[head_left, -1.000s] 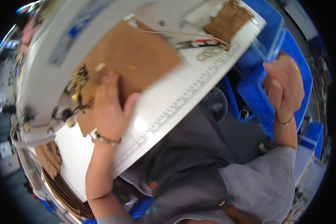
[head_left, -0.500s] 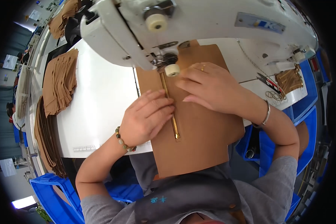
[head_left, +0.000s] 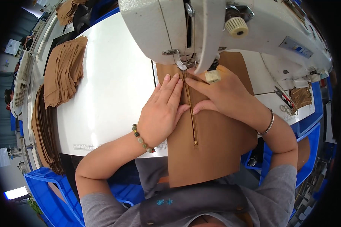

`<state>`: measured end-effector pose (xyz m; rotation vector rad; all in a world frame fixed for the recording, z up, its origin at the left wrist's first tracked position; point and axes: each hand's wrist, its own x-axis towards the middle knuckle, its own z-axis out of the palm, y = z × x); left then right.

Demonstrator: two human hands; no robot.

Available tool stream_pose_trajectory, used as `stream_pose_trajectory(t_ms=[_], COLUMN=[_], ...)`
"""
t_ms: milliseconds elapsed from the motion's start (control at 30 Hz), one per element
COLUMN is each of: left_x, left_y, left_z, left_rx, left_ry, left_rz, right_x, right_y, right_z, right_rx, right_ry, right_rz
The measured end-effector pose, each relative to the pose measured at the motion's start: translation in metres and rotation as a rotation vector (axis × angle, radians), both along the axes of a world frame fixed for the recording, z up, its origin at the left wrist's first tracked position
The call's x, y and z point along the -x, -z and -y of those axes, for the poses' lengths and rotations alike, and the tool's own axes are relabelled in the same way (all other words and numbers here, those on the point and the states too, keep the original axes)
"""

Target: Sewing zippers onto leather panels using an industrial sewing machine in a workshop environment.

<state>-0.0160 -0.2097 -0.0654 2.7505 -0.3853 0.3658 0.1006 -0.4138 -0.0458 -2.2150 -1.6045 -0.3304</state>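
A brown leather-like panel (head_left: 208,162) lies under the needle area of a white sewing machine (head_left: 151,30), its near end hanging over the table edge. Down a slot in the panel runs a brass zipper (head_left: 193,125), its far end beneath the presser foot (head_left: 182,65). My left hand (head_left: 161,108) rests flat on the panel left of the zipper, fingers stretched toward the foot. To the zipper's right, my right hand (head_left: 221,92) presses on the panel with fingers spread; its fingertips are partly hidden behind the machine head's knob. Both thumbs lie close beside the zipper.
Stacks of brown pieces (head_left: 64,72) lie at the left of the white table (head_left: 106,83), with more draped over its edge. Red-handled thread snips (head_left: 284,96) and a bundle of brass zippers (head_left: 301,97) lie at the right. Blue bins (head_left: 51,189) stand below on both sides.
My left hand has slid forward and flattened beside the zipper. My right hand has shifted closer to the presser foot, its thumb now near the zipper. My view has shifted left.
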Motion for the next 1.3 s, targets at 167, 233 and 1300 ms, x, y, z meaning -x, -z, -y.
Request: stream_pose_trajectory(t_ms=[167,233,1300], left_x=[-0.001,-0.002,-0.008], left_y=[-0.006,-0.01,-0.01], left_z=[-0.001,-0.006,-0.01], left_rx=[-0.05,-0.159,0.04], left_ry=[0.0,0.026,0.047], left_rz=[-0.005,-0.009,0.012], right_x=[0.0,0.0,0.004], right_y=[0.0,0.001,0.001], right_z=[0.0,0.0,0.003], right_rx=[0.026,0.039,0.048], right_ry=[0.001,0.01,0.045], right_rz=[0.033,0.04,0.008])
